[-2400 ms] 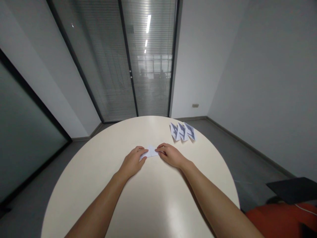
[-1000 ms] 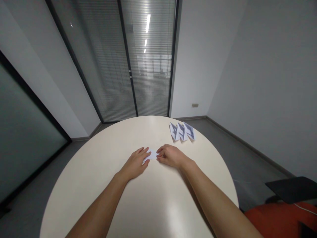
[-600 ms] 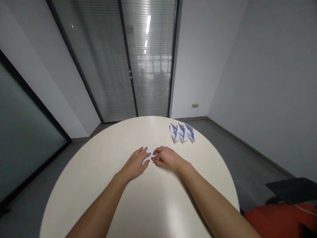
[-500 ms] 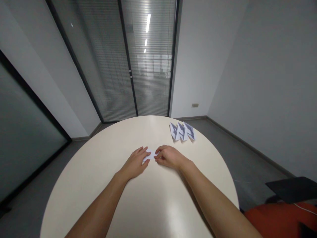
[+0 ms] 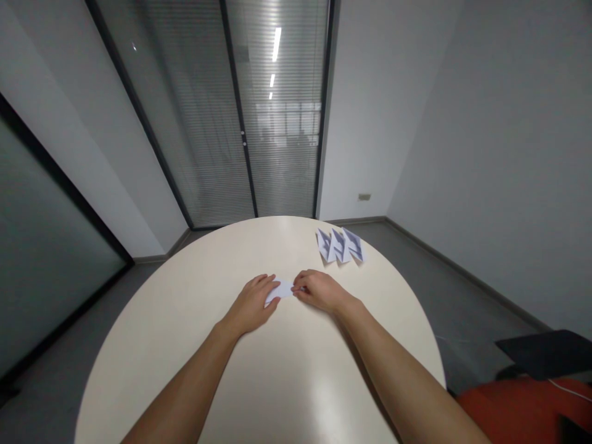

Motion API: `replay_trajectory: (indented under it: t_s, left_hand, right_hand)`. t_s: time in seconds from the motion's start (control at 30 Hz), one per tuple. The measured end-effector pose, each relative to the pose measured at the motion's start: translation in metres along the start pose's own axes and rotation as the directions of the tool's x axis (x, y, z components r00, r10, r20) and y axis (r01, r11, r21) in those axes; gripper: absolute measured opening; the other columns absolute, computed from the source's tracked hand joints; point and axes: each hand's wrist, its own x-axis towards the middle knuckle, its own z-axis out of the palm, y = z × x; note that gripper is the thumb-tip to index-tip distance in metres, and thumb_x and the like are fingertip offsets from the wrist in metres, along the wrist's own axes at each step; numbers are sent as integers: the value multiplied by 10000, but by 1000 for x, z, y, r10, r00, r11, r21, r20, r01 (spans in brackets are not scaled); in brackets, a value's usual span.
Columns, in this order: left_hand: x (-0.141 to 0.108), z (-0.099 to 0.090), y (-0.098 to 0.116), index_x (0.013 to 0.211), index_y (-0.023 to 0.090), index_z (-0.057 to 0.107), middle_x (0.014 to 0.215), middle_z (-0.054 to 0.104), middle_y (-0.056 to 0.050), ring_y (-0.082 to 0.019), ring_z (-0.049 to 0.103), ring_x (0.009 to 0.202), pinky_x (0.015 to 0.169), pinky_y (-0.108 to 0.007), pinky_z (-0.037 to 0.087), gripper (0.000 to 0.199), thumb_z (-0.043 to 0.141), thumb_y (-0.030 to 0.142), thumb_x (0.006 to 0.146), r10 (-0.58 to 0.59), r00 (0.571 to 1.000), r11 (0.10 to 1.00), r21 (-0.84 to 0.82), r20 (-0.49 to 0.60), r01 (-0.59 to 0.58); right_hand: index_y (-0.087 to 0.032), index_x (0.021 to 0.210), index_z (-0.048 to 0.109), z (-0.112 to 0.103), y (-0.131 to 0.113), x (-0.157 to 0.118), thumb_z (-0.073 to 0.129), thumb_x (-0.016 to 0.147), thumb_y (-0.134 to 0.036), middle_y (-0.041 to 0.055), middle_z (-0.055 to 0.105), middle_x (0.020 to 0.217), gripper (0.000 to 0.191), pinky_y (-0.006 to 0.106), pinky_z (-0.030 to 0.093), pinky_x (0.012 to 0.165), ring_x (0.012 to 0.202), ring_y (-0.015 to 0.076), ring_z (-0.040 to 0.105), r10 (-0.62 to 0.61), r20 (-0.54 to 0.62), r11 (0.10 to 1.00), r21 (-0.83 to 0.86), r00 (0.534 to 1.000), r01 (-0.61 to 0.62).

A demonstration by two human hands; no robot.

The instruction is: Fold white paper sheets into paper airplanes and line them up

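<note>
A small piece of folded white paper (image 5: 282, 290) lies on the round cream table (image 5: 268, 382), between my two hands. My left hand (image 5: 253, 303) rests flat over its left end, fingers stretched out and the thumb apart along the near edge. At the paper's right tip, my right hand (image 5: 317, 290) has its thumb and fingers pinched together on it. The fingertips partly cover both ends, so the full folded shape is hidden.
Several folded paper pieces (image 5: 340, 246) with grey printing stand in a row near the table's far right edge. An orange-red chair (image 5: 522, 410) with a dark flat object (image 5: 548, 351) is at the lower right. Glass panels with blinds (image 5: 277, 166) rise beyond the table.
My right hand has shifted slightly to the right along the paper, and more of its white surface shows between my hands. My left hand stays nearly still.
</note>
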Motion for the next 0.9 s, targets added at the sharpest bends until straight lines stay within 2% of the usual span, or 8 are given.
replay_trajectory:
  t_s: [0.23, 0.53, 0.77, 0.9]
  left_hand:
    - [0, 1, 0, 1349, 175, 622, 1449, 601, -125, -291, 514, 1353, 1172, -474, 391, 403, 566, 306, 972, -5, 1000, 1000, 14, -14, 5]
    - [0, 2, -1, 1354, 166, 615, 1432, 612, -127, -290, 527, 1336, 1153, -476, 417, 404, 562, 309, 979, 4, 999, 1000, 3, -45, -4]
    - [-1, 4, -2, 1341, 185, 626, 1419, 624, -121, -290, 538, 1324, 1147, -493, 422, 391, 571, 316, 977, 0, 997, 999, -32, -73, -2]
    - [-1, 6, -2, 1312, 207, 650, 1400, 640, -109, -291, 558, 1298, 1126, -500, 441, 363, 575, 319, 976, -7, 994, 999, -49, -105, 2]
  right_hand:
    - [-191, 1016, 797, -1, 3, -1, 629, 916, -228, 83, 773, 1058, 200, 286, 480, 864, 985, 216, 697, 57, 7, 998, -8, 998, -57]
    - [-203, 1058, 798, 2, 5, -2, 640, 908, -256, 73, 777, 1023, 224, 285, 479, 861, 965, 210, 694, 47, -27, 999, 19, 999, -46]
    - [-217, 1074, 793, 5, 9, -3, 693, 887, -303, 52, 762, 942, 229, 275, 470, 734, 791, 177, 660, 113, -60, 987, 122, 992, -105]
    - [-222, 1043, 800, 6, 11, -3, 690, 899, -312, 50, 768, 951, 202, 278, 471, 727, 784, 176, 661, 98, -85, 983, 163, 992, -83]
